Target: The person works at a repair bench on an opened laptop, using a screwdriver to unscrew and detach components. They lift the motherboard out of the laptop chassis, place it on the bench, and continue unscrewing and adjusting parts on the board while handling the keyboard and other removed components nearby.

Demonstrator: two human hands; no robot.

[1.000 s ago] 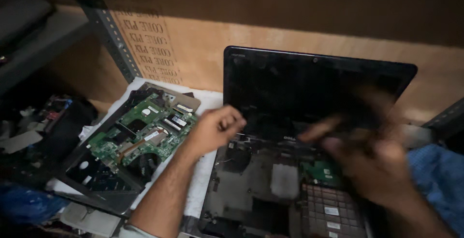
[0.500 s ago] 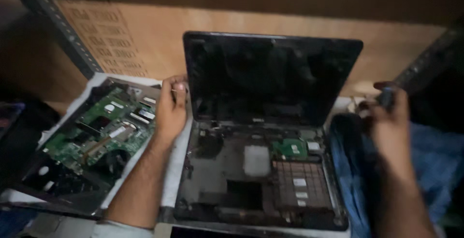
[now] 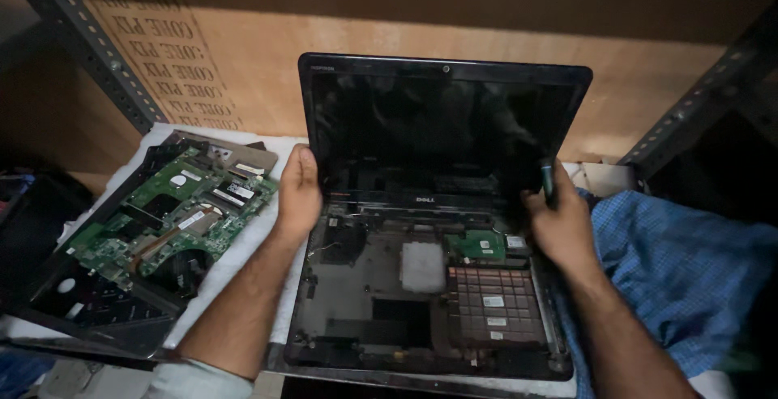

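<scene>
Both hands (image 3: pixel 298 192) on stripped laptop (image 3: pixel 421 285)

Both forearms are bare; a pale sleeve cuff (image 3: pixel 198 379) covers the left elbow.

I see a laptop screen (image 3: pixel 442 128) at the middle, a bit toward twelve o'clock. It is a dark, shiny rectangle with a black frame, standing up. My left hand (image 3: pixel 298 192) touches its nine o'clock edge, my right hand (image 3: pixel 559 221) its three o'clock edge. Behind it, from ten to two o'clock, stands a brown cardboard box (image 3: pixel 243 51) with dark print. Small white labels (image 3: pixel 494 302) sit at five o'clock.
</scene>
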